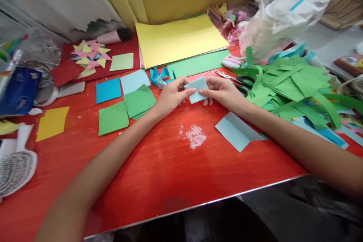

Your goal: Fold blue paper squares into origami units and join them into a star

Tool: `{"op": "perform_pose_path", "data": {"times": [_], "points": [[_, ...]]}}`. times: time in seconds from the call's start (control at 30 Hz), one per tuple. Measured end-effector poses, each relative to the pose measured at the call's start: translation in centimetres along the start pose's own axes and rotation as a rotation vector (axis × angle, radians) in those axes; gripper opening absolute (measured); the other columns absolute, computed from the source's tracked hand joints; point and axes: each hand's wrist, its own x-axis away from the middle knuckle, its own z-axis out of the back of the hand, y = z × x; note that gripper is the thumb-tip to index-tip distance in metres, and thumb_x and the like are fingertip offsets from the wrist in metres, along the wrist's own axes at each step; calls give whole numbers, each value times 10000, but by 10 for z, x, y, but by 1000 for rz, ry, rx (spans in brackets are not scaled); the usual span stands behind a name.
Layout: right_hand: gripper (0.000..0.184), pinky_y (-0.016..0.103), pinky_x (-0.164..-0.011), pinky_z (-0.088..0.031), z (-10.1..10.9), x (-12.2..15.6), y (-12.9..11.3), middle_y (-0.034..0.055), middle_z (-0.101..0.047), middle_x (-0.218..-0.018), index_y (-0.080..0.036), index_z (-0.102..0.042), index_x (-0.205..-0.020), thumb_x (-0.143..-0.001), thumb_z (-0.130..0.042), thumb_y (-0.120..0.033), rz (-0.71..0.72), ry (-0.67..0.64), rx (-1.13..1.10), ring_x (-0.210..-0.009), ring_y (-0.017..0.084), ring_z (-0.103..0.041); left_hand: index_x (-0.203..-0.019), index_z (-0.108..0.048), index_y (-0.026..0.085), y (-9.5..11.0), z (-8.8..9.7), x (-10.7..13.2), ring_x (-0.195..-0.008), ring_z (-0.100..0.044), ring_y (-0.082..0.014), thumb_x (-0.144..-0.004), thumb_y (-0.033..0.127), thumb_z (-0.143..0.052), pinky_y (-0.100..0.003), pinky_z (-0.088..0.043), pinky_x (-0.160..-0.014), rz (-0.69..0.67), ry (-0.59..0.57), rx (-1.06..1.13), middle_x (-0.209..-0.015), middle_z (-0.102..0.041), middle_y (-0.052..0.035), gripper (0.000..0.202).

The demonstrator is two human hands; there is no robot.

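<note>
A small folded light blue paper [199,97] is held just above the table between both hands. My left hand [176,92] pinches its left side, thumb on the front face. On the right edge my right hand [217,90] grips it the same way, the other fingers behind. Nearer to me, below my right forearm, lies a creased light blue sheet [237,132]. Beyond my left hand sit blue folded paper pieces [159,78]. Black-handled scissors [236,79] rest just past my right hand.
Green paper squares [113,118] and a blue square [108,90] lie left. Green paper scraps [295,83] heap up at right beside a plastic bag [263,26]. Large yellow sheets [181,39] lie at the back. A white smear [195,137] marks the red table [159,181].
</note>
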Motion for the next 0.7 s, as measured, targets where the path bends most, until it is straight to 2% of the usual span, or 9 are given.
{"op": "perform_pose_path", "data": {"times": [0.1, 0.2, 0.37, 0.53, 0.7], "points": [[140, 211, -429, -430, 1, -1, 2, -21, -634, -601, -177, -628, -873, -771, -687, -252, 26, 67, -10, -462, 94, -564, -785, -519, 171, 0, 0, 0, -480, -492, -39, -787, 270, -665, -173, -400, -461, -10, -17, 16, -631, -547, 48, 176], [172, 210, -460, -455, 1, -2, 2, -9, -646, -641, -165, -637, -909, -758, -694, -227, 37, 63, -29, -506, 96, -580, -858, -517, 184, -1, -1, 1, -448, -507, -57, -799, 242, -638, -179, -402, -426, 24, -10, 51, -596, -560, 54, 146], [208, 205, -509, -483, 1, -2, 2, -6, -666, -695, -164, -653, -955, -750, -679, -183, 46, 61, -51, -552, 87, -597, -843, -528, 183, -1, 0, 1, -425, -526, -73, -829, 270, -602, -178, -417, -418, 54, -8, 55, -516, -552, 52, 115], [206, 203, -499, -473, 2, -2, 3, -23, -646, -611, -175, -683, -952, -747, -675, -177, 44, 82, -34, -526, 89, -582, -835, -570, 151, 4, 0, 1, -462, -531, -55, -797, 236, -641, -161, -439, -436, 59, 1, 78, -565, -573, 38, 117], [188, 222, -541, -499, 2, -2, 5, -19, -682, -689, -208, -724, -930, -756, -659, -177, 85, 122, -66, -559, 94, -605, -882, -579, 152, 6, 1, 1, -498, -601, -73, -776, 264, -678, -177, -498, -476, 42, -7, 174, -616, -625, 30, 183]]}}
